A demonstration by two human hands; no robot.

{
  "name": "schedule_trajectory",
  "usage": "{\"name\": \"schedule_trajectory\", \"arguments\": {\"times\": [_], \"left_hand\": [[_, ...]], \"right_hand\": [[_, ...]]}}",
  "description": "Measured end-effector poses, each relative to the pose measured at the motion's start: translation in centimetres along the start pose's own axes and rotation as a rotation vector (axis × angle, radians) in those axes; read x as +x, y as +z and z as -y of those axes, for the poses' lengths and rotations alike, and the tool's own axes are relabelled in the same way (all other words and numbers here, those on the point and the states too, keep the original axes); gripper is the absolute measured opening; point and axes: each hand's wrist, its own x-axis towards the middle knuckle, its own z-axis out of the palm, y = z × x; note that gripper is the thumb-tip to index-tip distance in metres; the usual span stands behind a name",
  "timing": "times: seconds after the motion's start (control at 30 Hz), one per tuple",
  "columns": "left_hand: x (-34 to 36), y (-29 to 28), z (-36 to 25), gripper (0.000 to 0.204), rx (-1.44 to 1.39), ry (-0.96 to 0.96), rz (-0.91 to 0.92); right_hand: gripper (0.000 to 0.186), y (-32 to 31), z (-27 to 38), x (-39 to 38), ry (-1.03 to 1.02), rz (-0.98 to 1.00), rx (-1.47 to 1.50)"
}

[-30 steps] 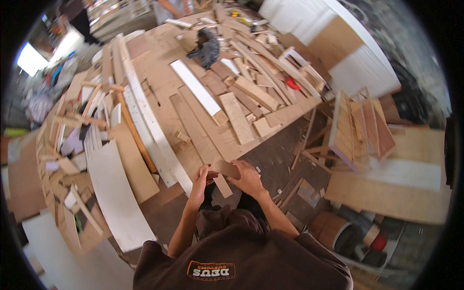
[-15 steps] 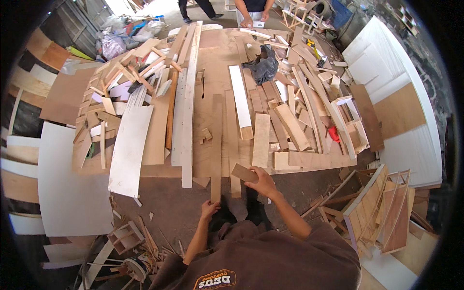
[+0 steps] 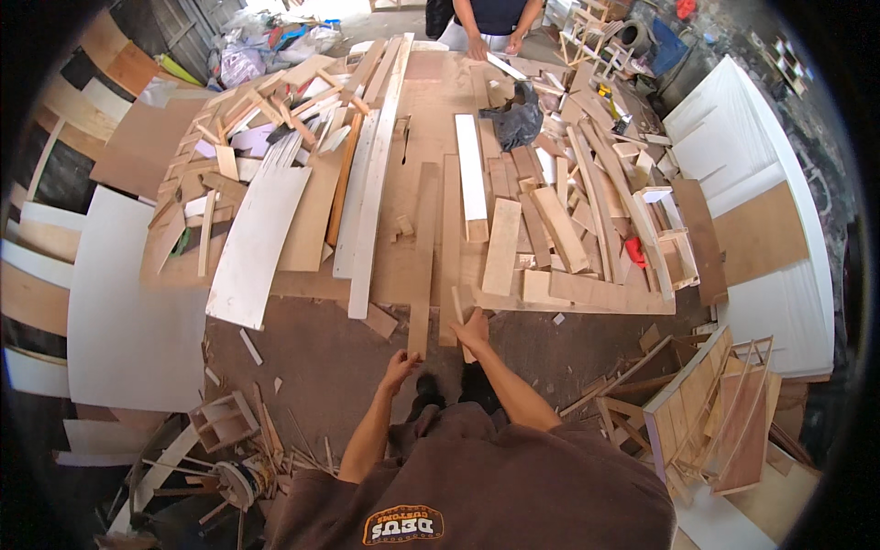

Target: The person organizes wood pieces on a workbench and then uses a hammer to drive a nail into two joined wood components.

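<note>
My left hand (image 3: 400, 368) pinches the near end of a long, narrow wooden strip (image 3: 423, 247), which lies lengthwise on the table and sticks out past its front edge. In my right hand (image 3: 473, 333) is a short wooden block (image 3: 459, 307), tilted so that a narrow side shows. The block is close to the near end of a second long wooden strip (image 3: 449, 229), just right of the first; whether they touch I cannot tell. Farther right lie a white-faced board (image 3: 469, 170) and a pale wooden board (image 3: 500, 247).
Scrap wood is piled on both sides of the wooden table (image 3: 390, 286). A long white board (image 3: 261, 234) overhangs at left. A black plastic bag (image 3: 515, 119) lies at far right. Across the table stands another person (image 3: 495, 23). Wooden frames (image 3: 706, 412) lean at lower right.
My right hand has turned the short block from its broad face to a narrow side and brought it slightly left. My left hand stays at the strip's end. The whole view has shifted.
</note>
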Motion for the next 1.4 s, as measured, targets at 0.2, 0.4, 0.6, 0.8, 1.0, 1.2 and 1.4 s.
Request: {"name": "schedule_trajectory", "arguments": {"times": [0.2,0.4,0.6,0.8,1.0,1.2,1.4], "left_hand": [[-2.6,0.8,-2.8,0.043,-0.08,0.011,-0.003],[-1.3,1.7,-4.1,0.054,0.003,0.105,-0.007],[-3.6,1.3,-4.1,0.053,-0.137,0.234,0.129],[-12.0,-5.2,-6.7,0.049,-0.369,0.324,0.275],[-20.0,-19.0,-3.0,0.046,-0.368,0.438,0.221],[-29.8,-31.7,-2.6,0.045,-0.39,0.566,-0.017],[-31.7,-41.6,-1.0,0.041,-0.503,0.671,-0.242]], "right_hand": [[0.082,4.4,1.9,0.3,0.173,0.072,-0.01],[0.079,6.5,3.0,1.4,0.423,0.042,0.204],[0.077,5.3,4.0,-1.4,0.323,-0.071,0.178],[0.08,5.4,6.0,-10.6,0.12,-0.148,0.235],[0.075,13.1,13.9,-20.0,-0.17,-0.231,0.248],[0.069,23.1,26.1,-26.1,-0.366,-0.059,0.321],[0.073,29.7,37.2,-31.2,-0.363,0.211,0.299]]}}
